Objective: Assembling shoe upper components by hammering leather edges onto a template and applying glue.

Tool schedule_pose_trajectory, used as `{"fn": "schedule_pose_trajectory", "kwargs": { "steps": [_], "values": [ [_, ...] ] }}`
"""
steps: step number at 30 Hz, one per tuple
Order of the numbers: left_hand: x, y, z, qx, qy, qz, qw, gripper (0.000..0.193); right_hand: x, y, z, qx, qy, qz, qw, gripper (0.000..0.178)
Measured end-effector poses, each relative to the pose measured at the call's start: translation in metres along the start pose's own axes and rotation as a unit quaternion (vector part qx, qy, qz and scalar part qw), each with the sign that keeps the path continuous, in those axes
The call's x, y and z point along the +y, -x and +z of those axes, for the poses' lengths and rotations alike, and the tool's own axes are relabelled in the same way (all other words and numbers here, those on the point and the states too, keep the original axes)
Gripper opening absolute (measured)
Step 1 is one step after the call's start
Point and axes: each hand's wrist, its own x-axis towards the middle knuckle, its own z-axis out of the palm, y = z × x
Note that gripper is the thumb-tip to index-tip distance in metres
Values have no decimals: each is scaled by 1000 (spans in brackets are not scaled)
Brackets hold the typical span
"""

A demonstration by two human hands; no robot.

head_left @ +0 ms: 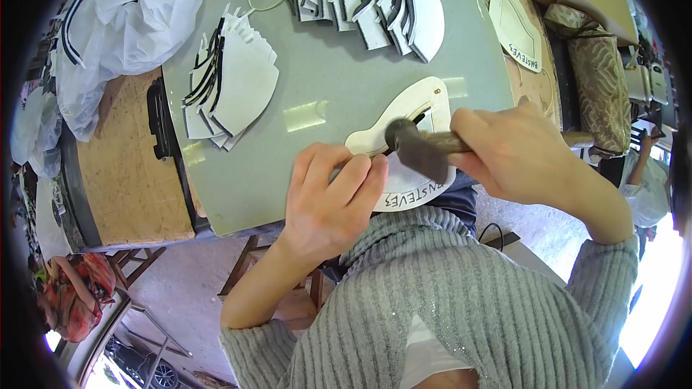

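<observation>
The right hand (515,150), right of centre, grips the wooden handle of a hammer (425,157), its head over a pale template (393,117) at centre. The left hand (326,198) curls its fingers close together at the template's left side; what they pinch is hidden. Fanned white pieces (249,85) lie upper left on the grey tabletop (346,57).

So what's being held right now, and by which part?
The right hand holds a hammer by its wooden handle, close to the head. The left hand is at the white board; its grip is hidden.
</observation>
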Motion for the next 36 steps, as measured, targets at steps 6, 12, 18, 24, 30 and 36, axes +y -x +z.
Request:
{"fn": "schedule_pose_trajectory", "kwargs": {
  "steps": [6, 12, 18, 24, 30, 36],
  "values": [
    [0, -1, 0, 15, 6, 9, 1000, 20, -10, 7, 16, 7, -10, 35, 999, 34],
    [-2, 1, 1, 17, 6, 17, 1000, 18, -22, 8, 30, 31, -54, 69, 996, 34],
    [0, 3, 2, 27, -2, 16, 1000, 22, -25, 13, 30, 43, -41, 63, 996, 34],
    [1, 7, 3, 31, -16, -18, 999, 25, -25, 12, 33, 35, -52, 51, 997, 35],
    [4, 6, 1, 15, -5, -50, 999, 30, -34, 13, 38, 57, -45, 76, 994, 34],
    [1, 10, 3, 47, -31, -7, 998, 20, -49, 12, 39, 64, -40, 100, 992, 34]
  ]
}}
